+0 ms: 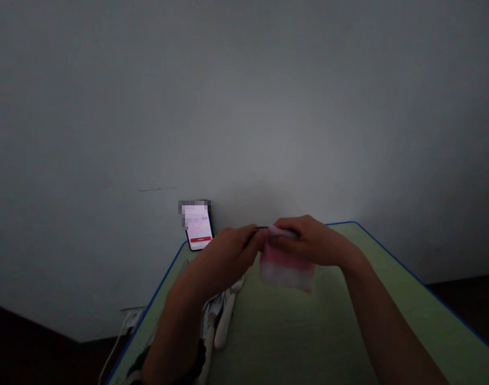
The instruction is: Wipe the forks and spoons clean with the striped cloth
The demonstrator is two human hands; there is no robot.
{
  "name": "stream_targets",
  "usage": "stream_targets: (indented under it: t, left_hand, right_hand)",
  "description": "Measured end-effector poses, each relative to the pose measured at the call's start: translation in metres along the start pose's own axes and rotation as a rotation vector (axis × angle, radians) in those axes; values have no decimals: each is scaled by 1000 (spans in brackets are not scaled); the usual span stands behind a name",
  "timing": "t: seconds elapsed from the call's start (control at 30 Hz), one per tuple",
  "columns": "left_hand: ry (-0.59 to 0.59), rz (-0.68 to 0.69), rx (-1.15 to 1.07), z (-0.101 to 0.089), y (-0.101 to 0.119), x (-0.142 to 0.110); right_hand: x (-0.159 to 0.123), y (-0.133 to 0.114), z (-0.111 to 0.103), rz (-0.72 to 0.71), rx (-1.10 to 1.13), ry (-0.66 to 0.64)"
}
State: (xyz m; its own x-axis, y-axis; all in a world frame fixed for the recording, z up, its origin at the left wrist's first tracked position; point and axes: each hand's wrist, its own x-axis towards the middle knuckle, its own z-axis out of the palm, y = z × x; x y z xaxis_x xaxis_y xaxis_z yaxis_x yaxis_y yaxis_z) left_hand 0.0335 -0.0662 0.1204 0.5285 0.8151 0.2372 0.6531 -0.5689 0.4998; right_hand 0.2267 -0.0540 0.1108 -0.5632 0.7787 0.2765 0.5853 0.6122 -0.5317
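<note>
While my left hand (pixel 218 262) seems pinched on a thin dark strip (pixel 260 228), my right hand (pixel 312 240) grips a pink-and-white packet (pixel 287 270) by its top edge, right beside it.

From my remote seat, I place everything against the tabletop (pixel 392 305). A phone (pixel 197 225) leans on the wall (pixel 244 107) at its far left corner. A utensil (pixel 224 321) lies on it, left of centre. A wall socket (pixel 130 319) sits beyond its left edge. Above it, a packet (pixel 287 270) hangs from the right grip (pixel 312 240), with the left grip (pixel 224 256) just beside it.
</note>
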Motion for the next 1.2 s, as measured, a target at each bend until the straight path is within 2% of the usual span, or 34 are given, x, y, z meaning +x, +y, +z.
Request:
stream_targets:
  t: [0.13,0.23,0.4,0.53,0.83,0.97,1.07,1.2]
  left_hand:
    - [-57,-76,-142,3,-5,-2]
    - [-52,-91,-165,3,-7,-2]
    - [-25,-57,-136,-2,-6,-1]
    - [-30,-21,-230,-5,-7,-2]
    - [-147,31,-297,-6,-16,-4]
    - [-154,40,-223,-8,-14,-5]
    - [-131,38,-173,-10,-12,-6]
    - [-163,33,-172,-10,-13,-6]
  right_hand:
    - [0,-4,1,-39,-106,96]
    - [2,-7,2,-106,-174,194]
    - [4,-5,2,-157,-101,233]
    - [3,-3,1,-159,-56,172]
    - [-2,3,-6,-16,57,-97]
    - [-2,1,-5,-11,65,-122]
    - [-1,-1,-3,-53,43,-116]
    - [2,0,-2,-103,23,-134]
